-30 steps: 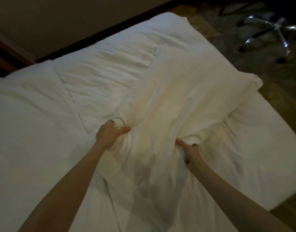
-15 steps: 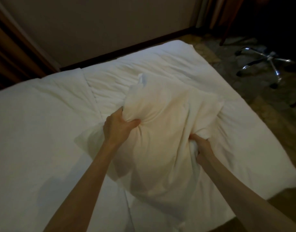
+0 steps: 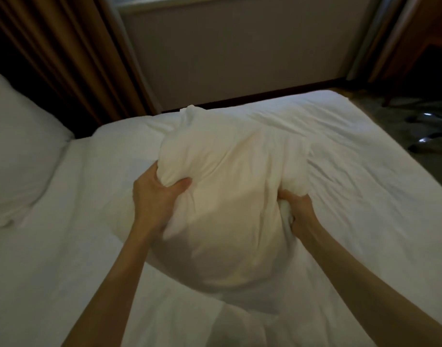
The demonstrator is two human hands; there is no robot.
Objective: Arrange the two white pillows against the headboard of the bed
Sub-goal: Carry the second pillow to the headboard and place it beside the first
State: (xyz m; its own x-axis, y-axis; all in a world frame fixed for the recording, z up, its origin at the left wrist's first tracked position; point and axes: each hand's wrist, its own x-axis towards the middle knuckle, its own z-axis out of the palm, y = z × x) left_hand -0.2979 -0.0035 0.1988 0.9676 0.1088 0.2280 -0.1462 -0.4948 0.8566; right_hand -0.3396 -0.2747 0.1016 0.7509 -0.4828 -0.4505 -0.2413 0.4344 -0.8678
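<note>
A white pillow hangs above the middle of the bed, bunched up and lifted off the sheet. My left hand grips its left side with the thumb pressed into the fabric. My right hand clutches a fold on its right side. A second white pillow leans at the far left against the dark headboard. The lower part of the held pillow casts a shadow on the sheet.
A brown curtain hangs behind the headboard, next to a pale wall. At the right, past the bed's edge, lies patterned floor with the chrome base of a chair.
The pillow has come up off the bed, held by both hands. My view has swung left, so the second pillow and the headboard now show.
</note>
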